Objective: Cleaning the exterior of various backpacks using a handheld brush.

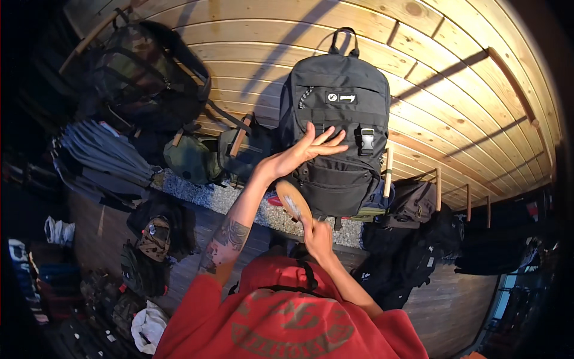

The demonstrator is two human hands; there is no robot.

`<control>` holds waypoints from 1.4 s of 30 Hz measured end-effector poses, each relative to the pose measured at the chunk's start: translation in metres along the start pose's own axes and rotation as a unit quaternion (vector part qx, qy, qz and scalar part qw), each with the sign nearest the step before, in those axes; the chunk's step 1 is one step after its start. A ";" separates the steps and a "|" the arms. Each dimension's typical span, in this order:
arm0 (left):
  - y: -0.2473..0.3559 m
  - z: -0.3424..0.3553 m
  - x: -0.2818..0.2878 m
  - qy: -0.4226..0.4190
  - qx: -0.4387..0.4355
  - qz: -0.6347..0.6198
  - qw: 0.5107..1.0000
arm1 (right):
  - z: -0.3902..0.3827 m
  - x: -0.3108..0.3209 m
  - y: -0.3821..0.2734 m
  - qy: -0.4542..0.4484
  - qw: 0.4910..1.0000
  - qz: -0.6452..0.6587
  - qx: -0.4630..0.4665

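Note:
A black backpack (pixel 335 113) hangs upright against the wooden wall, its top loop raised and a grey plastic buckle (pixel 367 142) on its right front. My left hand (pixel 308 149) is in front of it with fingers spread and holds nothing; whether it touches the fabric I cannot tell. Lower down, my right hand (pixel 319 239) is closed round the handle of a wooden brush (pixel 292 200). The brush's oval wooden back faces up, and its bristles are hidden. Its head lies close below my left wrist, near the backpack's lower left.
A camouflage backpack (pixel 140 78) hangs at the left, above grey folded fabric (pixel 101 152). Green bags (pixel 192 160) and a dark bag (pixel 412 203) flank the black backpack. Wooden pegs (pixel 439 188) jut from the wall. A pebbled strip (pixel 197 194) runs along its foot.

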State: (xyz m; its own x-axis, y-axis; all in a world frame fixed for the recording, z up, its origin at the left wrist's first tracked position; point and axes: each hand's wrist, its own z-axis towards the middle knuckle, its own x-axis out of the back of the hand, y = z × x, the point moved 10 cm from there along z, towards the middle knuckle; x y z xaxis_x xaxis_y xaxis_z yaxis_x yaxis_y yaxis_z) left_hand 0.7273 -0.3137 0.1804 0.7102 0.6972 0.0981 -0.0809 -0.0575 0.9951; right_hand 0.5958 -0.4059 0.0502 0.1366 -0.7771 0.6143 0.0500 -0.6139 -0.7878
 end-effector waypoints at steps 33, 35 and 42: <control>0.066 -0.006 -0.084 0.238 -0.083 0.557 0.791 | -0.084 0.137 0.197 0.179 0.979 0.074 -0.060; 0.057 0.014 -0.097 0.246 -0.071 0.573 0.779 | -0.058 0.148 0.190 0.220 0.949 0.220 -0.040; 0.013 0.006 -0.104 0.372 -0.093 0.521 0.762 | 0.037 0.192 0.051 0.247 0.930 0.207 0.175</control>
State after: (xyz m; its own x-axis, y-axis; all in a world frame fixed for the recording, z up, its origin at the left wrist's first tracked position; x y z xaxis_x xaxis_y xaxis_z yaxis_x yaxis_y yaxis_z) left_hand 0.6567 -0.3911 0.1835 -0.3957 0.5583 0.7292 -0.4770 -0.8035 0.3563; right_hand 0.6614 -0.5809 0.1265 -0.2519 -0.9588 0.1315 0.4253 -0.2317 -0.8749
